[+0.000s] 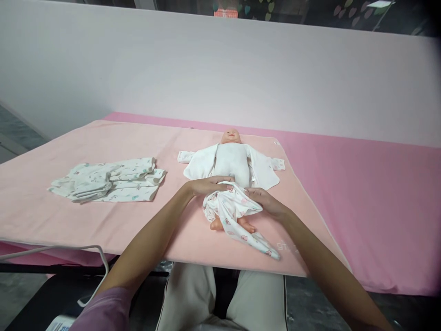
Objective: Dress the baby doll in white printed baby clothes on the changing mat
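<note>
One pair printed trousers (237,202): lying bunched below a supine doll's (232,162) torso. Left hand (211,185), right hand (266,200): part-curled, gripping opposite edges, seemingly arranging them; next move probably calling for straightening one slack leg (255,240).

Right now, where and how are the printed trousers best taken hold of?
Probably by the upper edge of the trousers, one hand from either side, where the left hand and right hand are: cloth is bunched and raised there, while one trouser leg trails loose.
</note>
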`<state>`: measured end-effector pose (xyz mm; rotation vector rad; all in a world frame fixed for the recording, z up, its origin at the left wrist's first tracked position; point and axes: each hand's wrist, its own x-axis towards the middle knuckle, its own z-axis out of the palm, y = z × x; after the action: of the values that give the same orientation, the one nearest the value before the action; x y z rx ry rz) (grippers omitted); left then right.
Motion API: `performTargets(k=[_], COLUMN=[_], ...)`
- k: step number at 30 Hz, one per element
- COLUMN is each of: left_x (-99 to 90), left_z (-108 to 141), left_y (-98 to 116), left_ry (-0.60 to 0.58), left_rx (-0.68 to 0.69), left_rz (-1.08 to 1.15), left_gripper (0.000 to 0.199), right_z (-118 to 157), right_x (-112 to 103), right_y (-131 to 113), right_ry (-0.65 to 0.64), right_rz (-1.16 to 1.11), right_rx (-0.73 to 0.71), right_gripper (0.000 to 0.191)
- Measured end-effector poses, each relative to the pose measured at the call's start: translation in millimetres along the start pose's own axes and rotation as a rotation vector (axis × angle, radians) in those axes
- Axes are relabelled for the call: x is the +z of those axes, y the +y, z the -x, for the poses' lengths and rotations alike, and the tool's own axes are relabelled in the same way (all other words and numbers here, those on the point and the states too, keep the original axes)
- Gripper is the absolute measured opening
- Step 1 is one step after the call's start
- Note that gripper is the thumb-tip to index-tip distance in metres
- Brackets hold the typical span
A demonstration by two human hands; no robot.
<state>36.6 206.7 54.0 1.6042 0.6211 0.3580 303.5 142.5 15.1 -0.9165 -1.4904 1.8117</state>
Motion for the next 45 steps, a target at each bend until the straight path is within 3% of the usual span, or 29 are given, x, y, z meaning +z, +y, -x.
performTargets(k=[4, 9, 15, 17, 20, 23, 27, 33, 39, 45], left_x=[2.2, 3.3, 2.3, 1.7, 1.1, 0.9, 2.5, 6.1, -2.1, 1.4], left_z=[-1, 0, 0, 1, 4, 5, 6, 5, 6, 3], left_y=[5, 11, 8, 10, 17, 21, 19, 17, 10, 5], left_ry=[-0.089, -0.164, -0.177, -0.166, -0.154, -0.164, -0.136, -0.111, -0.246, -0.010], left_rx=[-0.033, 0.023, 0.005, -0.017, -0.062, -0.070, 0.007, -0.013, -0.126, 0.031], left_rz=[-0.045, -0.135, -0.110, -0.160, -0.248, -0.250, -0.198, -0.166, -0.073, -0.121], left_gripper=[0.044, 0.047, 0.049, 0.049, 0.047, 0.038, 0.032, 0.032, 0.039, 0.041], right_z=[3, 9, 11, 12, 12, 12, 12, 8, 5, 13], right_x=[-3, 4, 8, 10, 12, 13, 13, 9, 14, 6], right_y=[-3, -15, -10, -6, -6, -10, -14, -3, 1, -1], right_ry=[-0.079, -0.257, -0.214, -0.139, -0.056, -0.146, -0.221, -0.154, 0.107, -0.137], right_rz=[-0.076, 0.177, 0.227, 0.164, 0.103, 0.192, 0.291, 0.223, 0.019, 0.211], right_rx=[0.025, 0.038, -0.042, -0.079, -0.023, 0.015, -0.049, -0.039, -0.065, 0.013], right_gripper=[0.040, 0.042, 0.040, 0.040, 0.047, 0.049, 0.049, 0.038, 0.050, 0.049])
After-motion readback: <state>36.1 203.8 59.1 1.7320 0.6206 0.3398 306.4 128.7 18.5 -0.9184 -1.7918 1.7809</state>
